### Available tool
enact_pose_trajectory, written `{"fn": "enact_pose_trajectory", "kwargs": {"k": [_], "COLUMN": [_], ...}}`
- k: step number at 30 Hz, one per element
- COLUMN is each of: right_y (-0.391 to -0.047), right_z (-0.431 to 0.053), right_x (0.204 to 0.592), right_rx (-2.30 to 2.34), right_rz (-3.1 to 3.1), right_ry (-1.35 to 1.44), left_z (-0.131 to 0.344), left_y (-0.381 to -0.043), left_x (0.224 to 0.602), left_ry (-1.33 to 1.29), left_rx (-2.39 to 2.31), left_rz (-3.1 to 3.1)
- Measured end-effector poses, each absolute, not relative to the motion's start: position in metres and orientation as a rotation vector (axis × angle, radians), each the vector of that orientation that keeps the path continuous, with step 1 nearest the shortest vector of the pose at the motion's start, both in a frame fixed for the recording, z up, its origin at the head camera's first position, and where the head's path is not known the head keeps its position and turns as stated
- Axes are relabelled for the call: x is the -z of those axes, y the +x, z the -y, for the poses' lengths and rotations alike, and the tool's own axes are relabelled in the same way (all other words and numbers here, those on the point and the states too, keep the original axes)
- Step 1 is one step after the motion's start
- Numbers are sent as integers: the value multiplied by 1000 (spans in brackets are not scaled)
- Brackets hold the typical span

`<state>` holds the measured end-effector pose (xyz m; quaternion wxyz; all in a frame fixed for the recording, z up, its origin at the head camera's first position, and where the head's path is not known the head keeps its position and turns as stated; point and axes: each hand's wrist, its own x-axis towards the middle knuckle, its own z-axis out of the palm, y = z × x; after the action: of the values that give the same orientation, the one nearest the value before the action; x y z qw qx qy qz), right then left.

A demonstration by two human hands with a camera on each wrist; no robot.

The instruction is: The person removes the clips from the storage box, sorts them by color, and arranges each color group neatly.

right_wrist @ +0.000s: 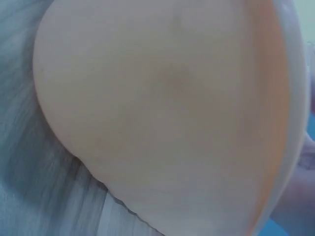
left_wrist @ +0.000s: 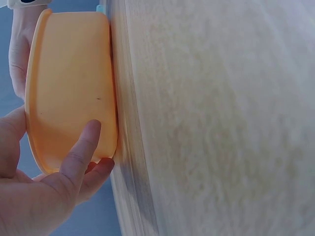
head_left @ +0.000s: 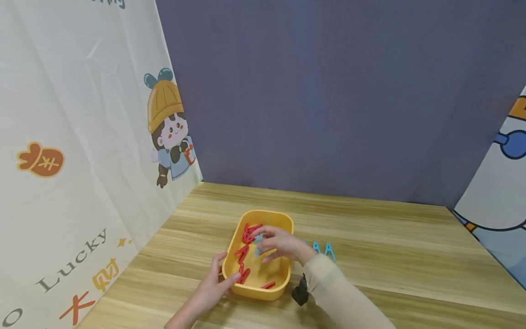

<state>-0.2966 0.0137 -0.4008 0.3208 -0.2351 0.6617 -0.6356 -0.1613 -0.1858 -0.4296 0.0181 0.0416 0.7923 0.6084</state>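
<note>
A yellow plastic bin sits on the wooden table. My left hand holds its near left corner, thumb over the rim and fingers against the outer wall. In the left wrist view those fingers lie along the bin's side. My right hand reaches in over the right rim, its fingers loosely bent above light blue clothespins and partly covering them. Red clothespins lie along the bin's left side. The right wrist view shows mostly the bin's outer wall.
Blue clothespins lie on the table right of the bin, partly hidden by the right arm. A black object is beside the right sleeve. A printed white curtain borders the left, and a dark panel stands behind.
</note>
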Motion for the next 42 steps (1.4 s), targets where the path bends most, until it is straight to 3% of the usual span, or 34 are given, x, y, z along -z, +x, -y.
{"fn": "enact_pose_trajectory", "kwargs": {"k": [20, 42], "right_y": [-296, -307], "right_z": [-31, -98], "right_x": [394, 376], "right_rx": [1846, 1872], "right_rz": [-1760, -1895], "right_ry": [-476, -527], "left_z": [184, 184], "left_y": [-161, -162], "left_x": [430, 431], "left_ry": [85, 54], "left_rx": [-1891, -1878], "left_rz": [-2472, -2492]}}
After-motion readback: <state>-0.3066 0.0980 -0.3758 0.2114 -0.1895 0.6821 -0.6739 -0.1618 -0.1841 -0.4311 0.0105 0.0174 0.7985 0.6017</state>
